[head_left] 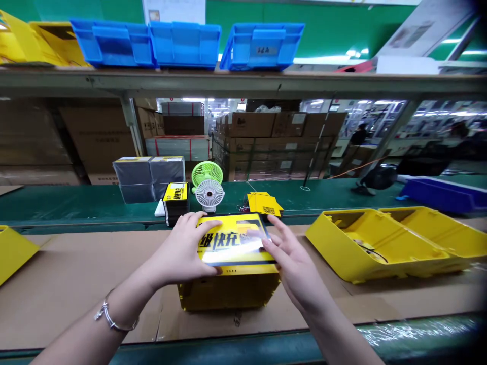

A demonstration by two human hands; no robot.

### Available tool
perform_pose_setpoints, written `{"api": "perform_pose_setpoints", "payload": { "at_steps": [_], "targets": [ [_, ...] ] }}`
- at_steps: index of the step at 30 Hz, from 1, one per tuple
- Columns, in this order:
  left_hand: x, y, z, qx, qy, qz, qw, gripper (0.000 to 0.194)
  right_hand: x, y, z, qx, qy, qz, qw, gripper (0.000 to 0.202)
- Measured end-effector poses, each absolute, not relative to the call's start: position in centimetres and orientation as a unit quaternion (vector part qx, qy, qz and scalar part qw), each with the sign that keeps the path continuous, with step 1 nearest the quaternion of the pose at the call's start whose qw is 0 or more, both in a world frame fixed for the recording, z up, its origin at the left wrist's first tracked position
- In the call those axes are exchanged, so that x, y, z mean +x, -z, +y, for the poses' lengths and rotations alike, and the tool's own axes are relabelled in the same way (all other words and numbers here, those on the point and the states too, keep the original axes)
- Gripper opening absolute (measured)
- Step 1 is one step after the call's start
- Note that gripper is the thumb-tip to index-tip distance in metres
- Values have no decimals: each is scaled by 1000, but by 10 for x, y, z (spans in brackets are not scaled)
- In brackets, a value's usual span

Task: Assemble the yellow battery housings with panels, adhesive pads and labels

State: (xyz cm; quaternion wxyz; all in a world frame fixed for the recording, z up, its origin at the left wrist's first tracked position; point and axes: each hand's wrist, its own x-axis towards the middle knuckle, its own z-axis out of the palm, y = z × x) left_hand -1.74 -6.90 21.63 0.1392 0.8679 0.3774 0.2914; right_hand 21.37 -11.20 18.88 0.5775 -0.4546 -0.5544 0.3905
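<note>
A yellow box-shaped housing (230, 294) stands on the cardboard-covered bench in front of me. On its top lies a glossy yellow panel (236, 235) with black lettering and a dark border. My left hand (188, 248) grips the panel's left side, thumb along the near edge and fingers over the far one. At the right edge, my right hand (291, 258) touches the panel with its fingertips, the fingers apart. Whether the panel sits flush on the housing cannot be told.
Yellow bins (353, 253) stand on the right. Behind are a stack of labels (177, 192), yellow cards (264, 203), a white fan (209, 195), a green fan (207, 172) and wrapped boxes (135, 177). Blue bins (262, 48) line the shelf above. A person (358, 136) is far back.
</note>
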Motion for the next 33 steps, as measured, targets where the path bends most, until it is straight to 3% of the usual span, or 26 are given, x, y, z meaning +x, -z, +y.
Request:
{"api": "perform_pose_setpoints", "payload": {
  "at_steps": [4,7,23,30,33],
  "targets": [
    [-15,-200,-55,860,-250,413,166,84,236,-168,-103,-537,-152,-699,447,43],
    [-11,-190,-51,850,-251,426,183,86,251,-151,-97,-544,-110,-731,396,37],
    [0,-189,-48,819,-283,426,260,84,274,-132,-89,-483,-314,-654,490,40],
    [1,-194,-45,857,-195,418,230,96,277,-140,-89,-510,-341,-657,438,47],
    [-4,-191,-48,873,-149,426,186,91,278,-152,-89,-526,-357,-664,394,51]
  ]
}}
